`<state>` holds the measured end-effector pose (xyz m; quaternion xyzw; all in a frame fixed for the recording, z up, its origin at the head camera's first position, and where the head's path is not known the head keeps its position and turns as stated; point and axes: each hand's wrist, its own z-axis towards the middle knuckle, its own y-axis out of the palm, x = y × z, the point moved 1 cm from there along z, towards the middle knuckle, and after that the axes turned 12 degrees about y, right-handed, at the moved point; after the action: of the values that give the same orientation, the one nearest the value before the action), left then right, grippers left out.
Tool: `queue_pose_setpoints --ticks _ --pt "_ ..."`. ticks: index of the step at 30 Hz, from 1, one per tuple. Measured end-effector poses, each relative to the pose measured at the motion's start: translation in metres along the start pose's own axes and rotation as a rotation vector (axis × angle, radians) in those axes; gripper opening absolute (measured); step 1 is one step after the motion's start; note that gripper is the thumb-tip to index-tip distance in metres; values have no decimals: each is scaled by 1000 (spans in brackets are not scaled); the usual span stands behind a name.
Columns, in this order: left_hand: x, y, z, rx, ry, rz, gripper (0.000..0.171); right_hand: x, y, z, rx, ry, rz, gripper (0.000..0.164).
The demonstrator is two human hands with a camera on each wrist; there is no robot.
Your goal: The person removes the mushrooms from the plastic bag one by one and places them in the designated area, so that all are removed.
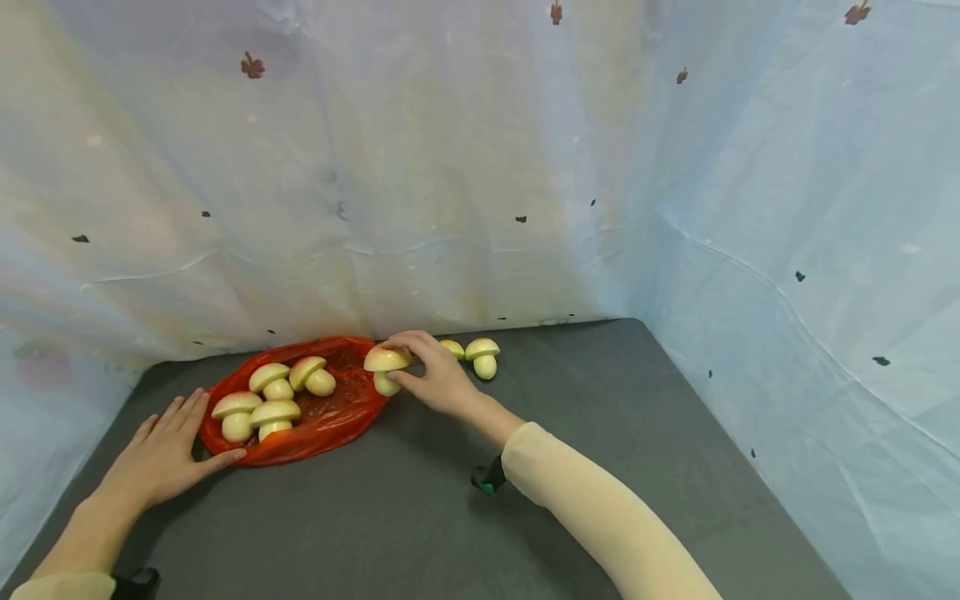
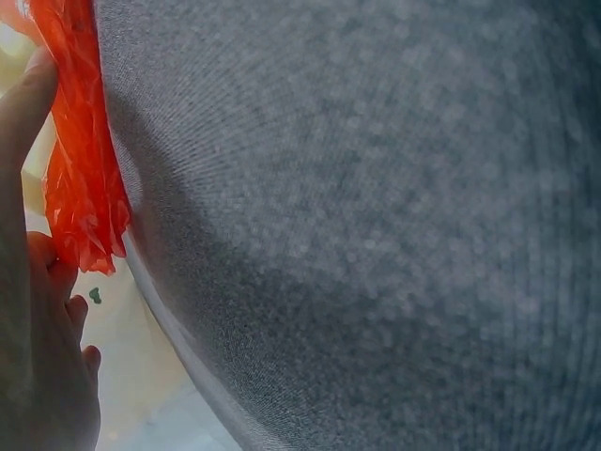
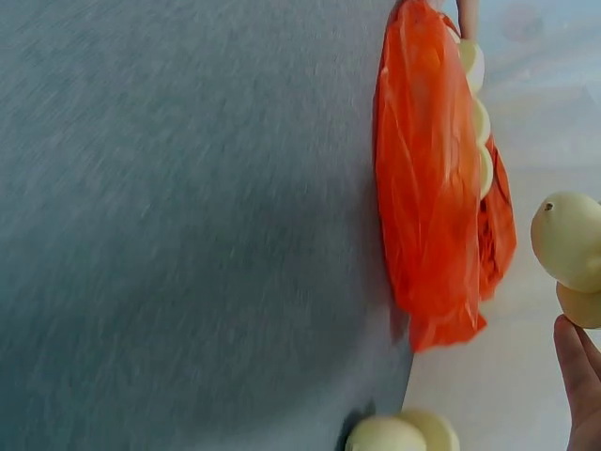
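Note:
A toy mushroom (image 1: 387, 360) with a pale yellow cap blushed red is pinched between the thumb and fingers of my right hand (image 1: 438, 379), at the right end of a red plastic bag (image 1: 322, 439). The right wrist view shows this mushroom (image 3: 569, 240) at its right edge, above the table. Inside the open bag lie several similar mushrooms (image 1: 275, 412). My left hand (image 1: 161, 454) rests at the bag's left end, fingers extended and spread, thumb along the front rim. The left wrist view shows its thumb against the red plastic (image 2: 83, 141).
Behind my right hand, a mushroom (image 1: 483, 357) stands on the dark grey table (image 1: 600, 467), with another (image 1: 452, 348) partly hidden beside it. A pale patterned sheet (image 1: 450, 167) hangs behind the table and along its right side.

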<state>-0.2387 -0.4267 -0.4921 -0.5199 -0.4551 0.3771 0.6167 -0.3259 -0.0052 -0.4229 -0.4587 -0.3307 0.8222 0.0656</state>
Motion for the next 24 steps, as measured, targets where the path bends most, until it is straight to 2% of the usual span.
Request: queue_pose_setpoints --ticks 9,15,24 --pt "0 0 -2 1 -2 -3 125 22 -33 -11 48 17 -5 44" --pt "2 -2 -2 1 -9 0 125 39 -53 -21 89 77 -32 44" --pt "0 0 -1 5 -5 5 126 65 -81 -39 143 114 -80 45"
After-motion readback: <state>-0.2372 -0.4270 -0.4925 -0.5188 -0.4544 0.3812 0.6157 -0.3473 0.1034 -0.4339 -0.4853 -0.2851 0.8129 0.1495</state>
